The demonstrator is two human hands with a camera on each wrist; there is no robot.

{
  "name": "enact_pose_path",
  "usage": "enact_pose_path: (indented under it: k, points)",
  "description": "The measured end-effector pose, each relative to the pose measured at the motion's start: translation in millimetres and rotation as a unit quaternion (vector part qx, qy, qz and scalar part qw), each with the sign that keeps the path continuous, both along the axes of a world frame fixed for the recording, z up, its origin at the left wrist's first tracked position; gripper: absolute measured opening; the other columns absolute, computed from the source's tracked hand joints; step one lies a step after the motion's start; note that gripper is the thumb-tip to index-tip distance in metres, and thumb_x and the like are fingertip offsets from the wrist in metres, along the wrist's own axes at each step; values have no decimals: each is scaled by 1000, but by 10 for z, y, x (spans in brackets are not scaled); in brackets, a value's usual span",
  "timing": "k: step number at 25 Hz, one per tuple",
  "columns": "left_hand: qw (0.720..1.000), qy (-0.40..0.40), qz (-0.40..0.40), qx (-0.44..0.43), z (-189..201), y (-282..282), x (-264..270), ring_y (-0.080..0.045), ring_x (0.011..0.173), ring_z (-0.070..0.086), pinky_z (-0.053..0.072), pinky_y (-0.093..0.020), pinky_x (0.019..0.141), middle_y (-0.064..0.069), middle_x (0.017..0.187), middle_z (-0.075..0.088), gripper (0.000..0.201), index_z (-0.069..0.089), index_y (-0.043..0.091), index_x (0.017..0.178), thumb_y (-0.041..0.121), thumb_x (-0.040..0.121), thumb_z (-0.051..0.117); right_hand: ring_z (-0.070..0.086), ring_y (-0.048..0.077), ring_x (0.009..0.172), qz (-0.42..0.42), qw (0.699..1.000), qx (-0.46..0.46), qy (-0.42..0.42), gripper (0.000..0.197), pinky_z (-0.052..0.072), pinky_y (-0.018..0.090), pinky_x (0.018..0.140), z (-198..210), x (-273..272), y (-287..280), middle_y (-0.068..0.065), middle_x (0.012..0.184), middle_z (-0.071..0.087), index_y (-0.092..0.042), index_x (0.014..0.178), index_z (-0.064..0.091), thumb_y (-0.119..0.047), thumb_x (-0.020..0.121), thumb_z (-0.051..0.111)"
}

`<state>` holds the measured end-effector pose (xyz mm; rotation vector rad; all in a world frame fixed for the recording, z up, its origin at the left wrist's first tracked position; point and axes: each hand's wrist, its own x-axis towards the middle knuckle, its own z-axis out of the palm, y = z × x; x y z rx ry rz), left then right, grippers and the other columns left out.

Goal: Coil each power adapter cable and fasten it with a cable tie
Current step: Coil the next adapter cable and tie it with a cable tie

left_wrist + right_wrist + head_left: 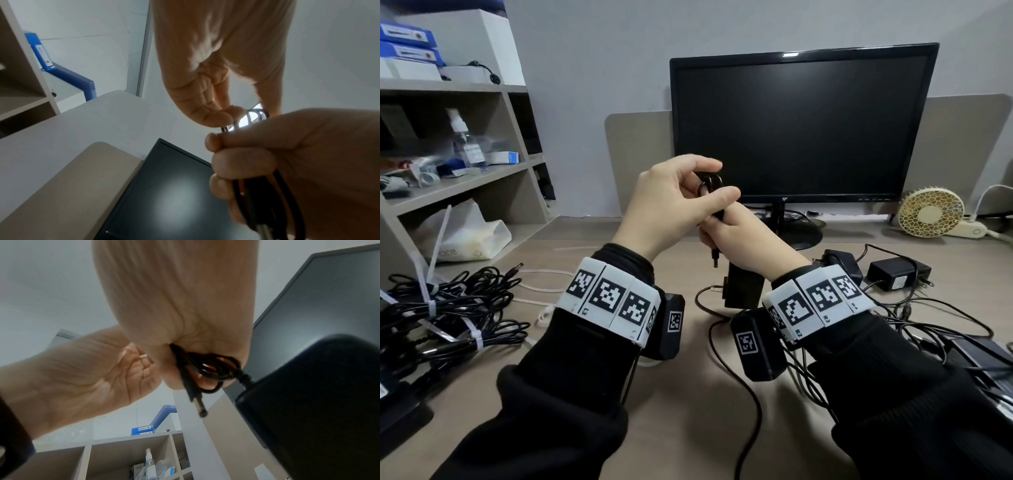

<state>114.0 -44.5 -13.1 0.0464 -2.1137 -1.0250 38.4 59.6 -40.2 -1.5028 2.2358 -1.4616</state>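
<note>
Head view, looking down over a desk [688,394]: we see two hands raised together in front of a dark monitor [801,126]. Our right hand [743,240] is closed around a small coil of black cable [710,186], with the loops rising out of the top of the fist and the barrel plug [715,259] hanging out below it. Our left hand [671,202] sits just above and to the left, its thumb and forefinger pinching the top of those loops. The black adapter block [743,284] hangs below the right hand, just above the desk.

From the right wrist we see the same coil [209,369] bunched at the base of the fist [185,305], the plug [200,405] pointing down, and the adapter block [318,394] filling the lower right, joined to the coil by its strain relief. A small white piece [143,356] shows at the left palm [92,369] (we cannot tell what it is).

From the left wrist we see the left fingertips [222,115] touching the loop tops [255,113] above the right fist [298,162].

On the desk to the left lies a heap of coiled cables [448,308] bound with white cable ties [431,305]. To the right lie loose adapters [893,272] with tangled leads. A small cream fan [931,212] stands right of the monitor, and shelves [465,137] stand at the left.
</note>
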Motion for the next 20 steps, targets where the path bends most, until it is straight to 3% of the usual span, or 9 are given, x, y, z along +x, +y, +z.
enact_pose_path:
  k: [3,5,7,9,12,14,15,18,20]
  points:
    - [1000,-5,18,-16,28,4,2,-22,68,66,58,-42,69,-6,71,67,9,69,29,77,33,71,65,50,5,63,-21,1000,-11,14,26,42,24,61,7,29,-2,-9,70,51,-30,81,45,-13,100,40]
    - [999,13,25,-23,44,-36,24,-25,69,66,58,-44,69,-7,71,67,11,68,28,77,25,72,59,55,8,62,-10,999,-43,-13,13,51,31,61,4,42,-12,-4,73,54,-23,91,49,-14,100,43]
    - [1000,21,16,-13,74,-100,73,-25,71,67,59,-40,68,-9,75,68,15,69,27,82,19,75,58,55,8,59,25,996,-61,-63,7,54,30,59,-1,65,-26,-2,74,52,-21,98,48,-15,100,45]
    - [1000,10,-27,11,90,-157,116,-17,71,67,57,-30,65,-8,81,69,14,68,26,92,17,82,64,47,10,56,39,993,-59,-90,13,46,26,51,-18,74,-43,-1,71,47,-25,94,46,-15,101,42]
    - [992,-65,-56,89,6,-307,79,-11,73,66,54,-25,62,-8,94,69,18,54,28,115,28,97,52,37,11,54,30,988,-70,-135,15,32,27,48,-49,38,-58,0,71,39,-21,89,44,-19,102,38]
    - [979,-194,23,58,-126,-501,-35,-13,75,62,48,-27,61,-9,104,68,20,56,22,113,32,99,44,35,9,52,11,989,-74,-130,16,31,27,50,-60,-13,-58,-2,70,39,-18,88,43,-21,102,37]
    - [956,-285,72,1,-216,-618,-109,-15,76,59,45,-26,61,-10,105,67,23,61,17,108,30,98,46,36,8,52,2,990,-75,-123,16,31,26,51,-62,-34,-55,-3,70,40,-19,88,43,-21,102,36]
    - [818,-535,135,-164,-447,-852,-274,-20,77,54,41,-20,55,-7,99,62,26,66,6,107,26,93,57,37,8,52,-7,988,-85,-126,17,31,25,51,-44,-61,-48,-4,70,41,-22,87,44,-22,102,36]
    - [761,-600,135,-205,-535,-919,-353,-23,93,59,49,-24,75,-3,109,64,30,66,4,112,23,90,61,37,7,52,-11,987,-84,-133,17,31,25,52,-35,-74,-39,-5,69,41,-21,87,44,-23,102,36]
